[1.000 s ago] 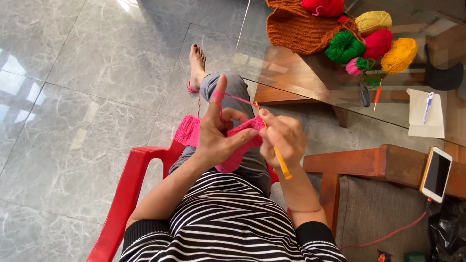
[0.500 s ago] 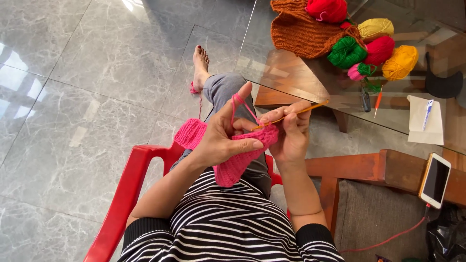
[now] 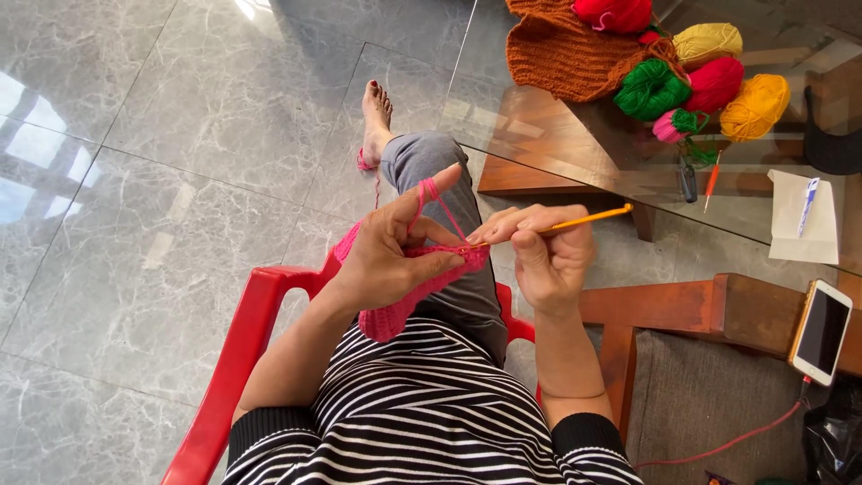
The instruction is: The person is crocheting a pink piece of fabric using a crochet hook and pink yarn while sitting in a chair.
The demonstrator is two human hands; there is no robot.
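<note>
Pink crochet piece (image 3: pixel 409 292) sits at frame centre, over the person's lap, pinched closed in the left hand (image 3: pixel 386 260); pink yarn strand (image 3: pixel 442 205) loops over that hand's raised index finger. Immediately right of it, the right hand (image 3: pixel 548 256) is closed around a yellow crochet hook (image 3: pixel 575 221). Hook's long axis runs approx. horizontal, handle pointing right and slightly up, tip meeting the piece's top edge between the 2 hands. Hands nearly touch; nothing stands between them. Outward: red plastic chair (image 3: pixel 242 350) under the person, glass-topped desk (image 3: pixel 557 135) at upper right w/ coloured yarn balls (image 3: pixel 700 81) and an orange knitted piece (image 3: pixel 561 54), smartphone (image 3: pixel 820 330) at right edge.
</note>
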